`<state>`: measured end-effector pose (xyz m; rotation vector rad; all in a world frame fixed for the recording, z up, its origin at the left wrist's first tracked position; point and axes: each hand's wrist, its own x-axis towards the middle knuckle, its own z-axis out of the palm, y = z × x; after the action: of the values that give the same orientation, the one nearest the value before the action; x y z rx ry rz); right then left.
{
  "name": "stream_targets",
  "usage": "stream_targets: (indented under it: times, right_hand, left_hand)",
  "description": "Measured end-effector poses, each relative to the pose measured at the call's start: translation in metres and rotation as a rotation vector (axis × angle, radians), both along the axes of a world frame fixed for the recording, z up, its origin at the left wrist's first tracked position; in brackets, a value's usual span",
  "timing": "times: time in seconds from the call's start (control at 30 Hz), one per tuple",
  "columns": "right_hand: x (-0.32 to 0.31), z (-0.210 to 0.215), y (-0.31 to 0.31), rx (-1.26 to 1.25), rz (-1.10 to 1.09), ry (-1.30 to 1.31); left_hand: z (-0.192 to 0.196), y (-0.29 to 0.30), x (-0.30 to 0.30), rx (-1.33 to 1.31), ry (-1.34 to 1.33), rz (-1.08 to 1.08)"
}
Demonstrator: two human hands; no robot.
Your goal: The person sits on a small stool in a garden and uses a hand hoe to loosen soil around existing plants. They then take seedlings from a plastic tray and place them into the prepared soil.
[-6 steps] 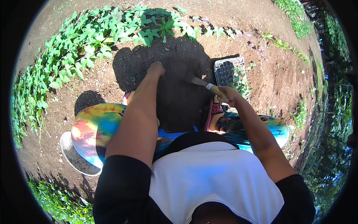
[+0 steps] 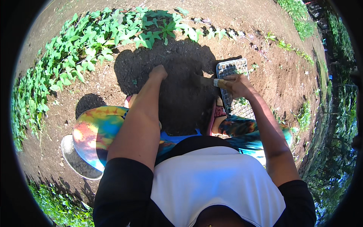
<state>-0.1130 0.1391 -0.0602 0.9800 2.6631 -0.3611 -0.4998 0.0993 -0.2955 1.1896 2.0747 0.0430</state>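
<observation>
One tool [image 2: 215, 82] in right hand [image 2: 237, 86], right of centre, now higher, fingers wrapped round handle [image 2: 223, 84]; left hand [image 2: 158, 72], upper centre, unmoved, cannot tell finger state.

- The head-worn fisheye looks steeply down, upright, from above and behind the left hand [image 2: 158, 72] and right hand [image 2: 236, 86].
- The shirt [image 2: 219, 178] sits nearer the camera; both hands are farther forward.
- Its round field takes in ground [image 2: 285, 89] well beyond the hands.
</observation>
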Motion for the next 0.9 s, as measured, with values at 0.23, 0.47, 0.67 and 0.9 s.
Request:
stream_targets:
  times: [0.23,0.47,0.67,0.9]
  right_hand:
    - [-0.101,0.165,0.026,-0.046,-0.442,-0.116]
    - [-0.052,0.004,0.051,-0.008,-0.152,-0.119]
    - [0.012,-0.049,0.014,-0.528,-1.021,0.282]
    - [-0.043,0.159,0.056,-0.294,-0.391,0.117]
  left_hand:
    - [0.009,0.0,0.001,0.049,-0.038,0.003]
    - [0.025,-0.01,-0.01,-0.028,-0.02,-0.017]
    - [0.027,-0.009,0.0,0.05,-0.065,-0.021]
    - [-0.002,-0.013,-0.006,0.115,-0.025,0.004]
